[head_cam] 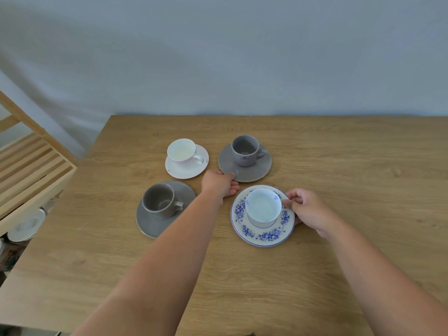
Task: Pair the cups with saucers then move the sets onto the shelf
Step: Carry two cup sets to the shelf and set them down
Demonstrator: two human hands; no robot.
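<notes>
Several cup-and-saucer sets stand on the wooden table (339, 166). A white cup (182, 150) sits on a white saucer (191, 172). Two grey cups (244, 149) (158, 199) sit on grey saucers (257, 173) (151, 224). A white cup (263, 207) stands on the blue-flowered saucer (264, 235). My left hand (219, 184) grips the near rim of the far grey saucer. The blue-flowered saucer's right edge is in my right hand (308, 209), thumb touching the cup.
A slatted wooden shelf (31, 170) stands to the left of the table. White dishes (26, 225) lie on a lower level beneath it. A plain wall runs behind the table's far edge.
</notes>
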